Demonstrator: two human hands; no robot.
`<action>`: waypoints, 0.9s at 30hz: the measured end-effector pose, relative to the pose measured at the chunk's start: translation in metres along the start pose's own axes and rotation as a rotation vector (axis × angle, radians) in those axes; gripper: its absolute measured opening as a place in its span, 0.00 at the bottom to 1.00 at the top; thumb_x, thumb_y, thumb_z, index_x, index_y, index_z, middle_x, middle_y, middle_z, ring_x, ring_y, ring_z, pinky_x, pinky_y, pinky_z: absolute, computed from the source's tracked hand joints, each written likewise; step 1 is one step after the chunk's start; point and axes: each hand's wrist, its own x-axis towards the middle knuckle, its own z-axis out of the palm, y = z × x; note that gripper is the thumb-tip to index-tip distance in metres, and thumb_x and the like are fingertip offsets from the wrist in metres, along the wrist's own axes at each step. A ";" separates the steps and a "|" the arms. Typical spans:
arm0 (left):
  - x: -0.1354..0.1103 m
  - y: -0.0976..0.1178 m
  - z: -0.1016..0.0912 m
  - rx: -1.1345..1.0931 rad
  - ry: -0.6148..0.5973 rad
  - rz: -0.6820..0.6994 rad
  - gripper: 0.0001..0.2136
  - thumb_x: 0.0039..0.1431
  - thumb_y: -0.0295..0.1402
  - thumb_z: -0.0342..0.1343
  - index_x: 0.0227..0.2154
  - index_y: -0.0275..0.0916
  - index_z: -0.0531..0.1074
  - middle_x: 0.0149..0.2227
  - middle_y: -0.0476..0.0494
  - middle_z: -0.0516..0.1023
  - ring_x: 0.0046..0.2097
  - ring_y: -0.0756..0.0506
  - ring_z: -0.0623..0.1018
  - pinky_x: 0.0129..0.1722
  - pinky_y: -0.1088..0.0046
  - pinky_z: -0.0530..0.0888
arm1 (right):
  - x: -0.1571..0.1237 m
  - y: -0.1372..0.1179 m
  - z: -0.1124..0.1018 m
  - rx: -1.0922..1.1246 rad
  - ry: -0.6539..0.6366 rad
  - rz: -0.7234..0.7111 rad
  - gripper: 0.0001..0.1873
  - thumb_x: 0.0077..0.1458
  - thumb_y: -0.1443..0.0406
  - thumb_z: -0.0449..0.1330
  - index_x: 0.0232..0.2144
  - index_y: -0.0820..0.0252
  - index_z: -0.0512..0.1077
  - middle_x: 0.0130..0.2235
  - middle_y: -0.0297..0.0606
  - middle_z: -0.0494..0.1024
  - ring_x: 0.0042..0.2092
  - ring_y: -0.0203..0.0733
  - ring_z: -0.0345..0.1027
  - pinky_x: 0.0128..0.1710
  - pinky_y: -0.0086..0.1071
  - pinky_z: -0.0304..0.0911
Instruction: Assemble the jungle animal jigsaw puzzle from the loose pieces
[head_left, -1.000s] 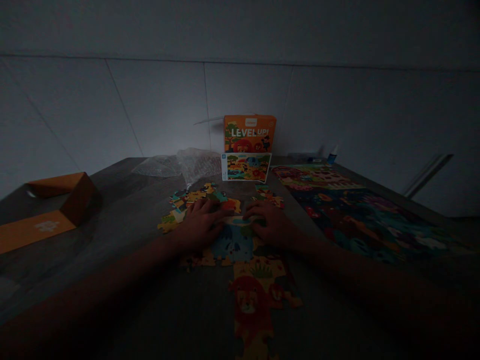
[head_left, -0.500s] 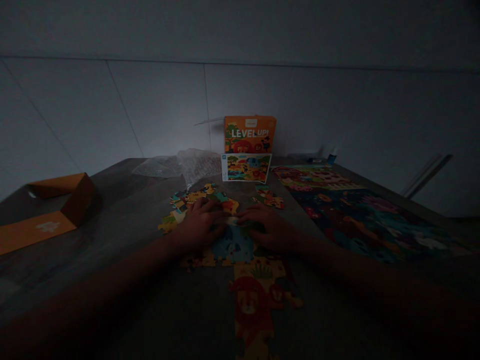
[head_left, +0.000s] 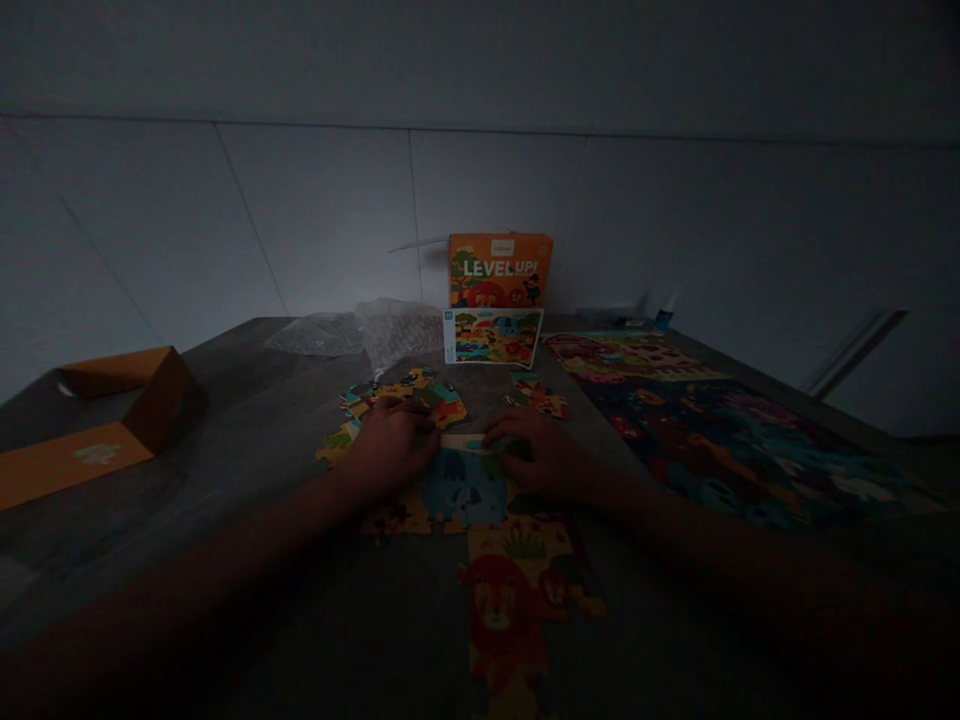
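A partly joined animal jigsaw (head_left: 495,560) lies on the dark table in dim light, with a blue elephant section (head_left: 465,485) and a red lion below it. My left hand (head_left: 390,445) rests palm down on the elephant section's left edge, fingers curled over pieces. My right hand (head_left: 536,452) lies on its right edge, fingers bent and pressing on a pale piece (head_left: 469,442) at the top. The fingertips of both hands nearly meet there. Loose pieces (head_left: 397,400) lie just beyond my left hand.
An orange puzzle box (head_left: 500,268) stands at the wall with a picture card (head_left: 493,335) leaning in front. Crumpled clear plastic (head_left: 375,328) lies left of it. A finished large puzzle (head_left: 720,425) fills the right side. An open orange box (head_left: 97,410) sits far left. A few pieces (head_left: 536,395) lie near the card.
Both hands have slid slightly toward me and apart, uncovering more of the loose pieces behind the left hand. The pale piece now shows between the fingertips.
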 end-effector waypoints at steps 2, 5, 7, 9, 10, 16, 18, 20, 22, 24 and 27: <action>0.001 0.000 0.000 -0.001 0.001 -0.030 0.15 0.61 0.35 0.49 0.35 0.41 0.82 0.45 0.41 0.81 0.51 0.37 0.76 0.58 0.54 0.67 | 0.000 0.001 0.000 -0.005 0.002 -0.007 0.15 0.45 0.75 0.59 0.36 0.60 0.77 0.44 0.43 0.79 0.48 0.46 0.72 0.53 0.41 0.64; 0.002 -0.001 -0.002 -0.034 -0.015 -0.050 0.15 0.60 0.35 0.50 0.35 0.41 0.82 0.47 0.42 0.81 0.51 0.37 0.77 0.59 0.56 0.68 | 0.000 0.000 0.000 -0.024 -0.001 -0.001 0.15 0.45 0.76 0.58 0.36 0.60 0.77 0.45 0.43 0.79 0.49 0.46 0.71 0.53 0.41 0.64; 0.003 -0.002 -0.004 -0.055 -0.033 -0.060 0.14 0.59 0.34 0.50 0.34 0.41 0.83 0.47 0.43 0.81 0.51 0.38 0.77 0.58 0.58 0.69 | 0.000 -0.002 -0.001 -0.028 -0.009 0.003 0.15 0.46 0.75 0.58 0.36 0.60 0.77 0.45 0.42 0.79 0.48 0.45 0.72 0.53 0.41 0.64; 0.003 -0.001 -0.006 -0.060 -0.046 -0.060 0.14 0.59 0.34 0.51 0.35 0.41 0.83 0.49 0.43 0.80 0.52 0.37 0.77 0.58 0.58 0.69 | 0.000 -0.004 -0.002 -0.025 -0.019 0.002 0.15 0.46 0.75 0.58 0.36 0.60 0.77 0.44 0.41 0.79 0.48 0.44 0.72 0.52 0.40 0.64; 0.003 -0.001 -0.007 -0.059 -0.057 -0.047 0.14 0.59 0.34 0.51 0.35 0.41 0.83 0.51 0.42 0.79 0.53 0.37 0.76 0.58 0.57 0.69 | 0.000 -0.005 -0.002 -0.023 -0.020 0.004 0.15 0.47 0.76 0.58 0.36 0.59 0.77 0.44 0.41 0.79 0.48 0.44 0.72 0.52 0.39 0.64; 0.000 0.002 -0.009 -0.124 -0.106 0.017 0.13 0.61 0.35 0.51 0.35 0.43 0.82 0.53 0.43 0.76 0.55 0.38 0.74 0.59 0.58 0.67 | 0.001 -0.004 -0.003 -0.036 -0.021 0.030 0.16 0.46 0.76 0.59 0.37 0.58 0.77 0.44 0.41 0.78 0.49 0.46 0.71 0.52 0.42 0.64; -0.001 0.003 -0.009 -0.158 -0.121 0.023 0.13 0.61 0.35 0.51 0.36 0.43 0.82 0.54 0.43 0.76 0.55 0.39 0.74 0.58 0.58 0.68 | 0.001 -0.004 -0.002 -0.029 -0.028 0.041 0.16 0.46 0.76 0.59 0.38 0.59 0.77 0.45 0.43 0.77 0.49 0.46 0.70 0.52 0.42 0.64; -0.001 0.003 -0.008 -0.179 -0.129 0.016 0.13 0.60 0.35 0.51 0.37 0.43 0.81 0.55 0.43 0.75 0.56 0.39 0.73 0.58 0.57 0.67 | 0.000 -0.003 -0.002 -0.026 -0.030 0.048 0.17 0.46 0.77 0.59 0.38 0.60 0.77 0.45 0.43 0.77 0.49 0.46 0.70 0.52 0.42 0.63; -0.001 0.003 -0.006 -0.190 -0.126 0.011 0.12 0.60 0.35 0.52 0.38 0.44 0.81 0.55 0.43 0.74 0.56 0.38 0.72 0.58 0.57 0.66 | 0.000 -0.002 -0.002 -0.025 -0.031 0.038 0.17 0.47 0.77 0.59 0.39 0.60 0.77 0.45 0.43 0.76 0.49 0.46 0.70 0.52 0.42 0.63; -0.001 0.002 -0.004 -0.189 -0.112 0.013 0.12 0.60 0.35 0.52 0.39 0.44 0.81 0.55 0.44 0.75 0.56 0.38 0.72 0.59 0.56 0.66 | 0.000 -0.002 -0.001 -0.026 -0.033 0.021 0.16 0.47 0.76 0.60 0.39 0.59 0.77 0.45 0.43 0.76 0.48 0.46 0.69 0.52 0.42 0.64; -0.001 0.001 0.000 -0.177 -0.068 0.015 0.12 0.60 0.34 0.52 0.39 0.43 0.80 0.53 0.44 0.76 0.55 0.38 0.73 0.59 0.55 0.65 | -0.001 -0.002 -0.002 -0.046 -0.050 0.018 0.15 0.48 0.74 0.62 0.40 0.59 0.77 0.45 0.44 0.75 0.49 0.47 0.69 0.52 0.44 0.63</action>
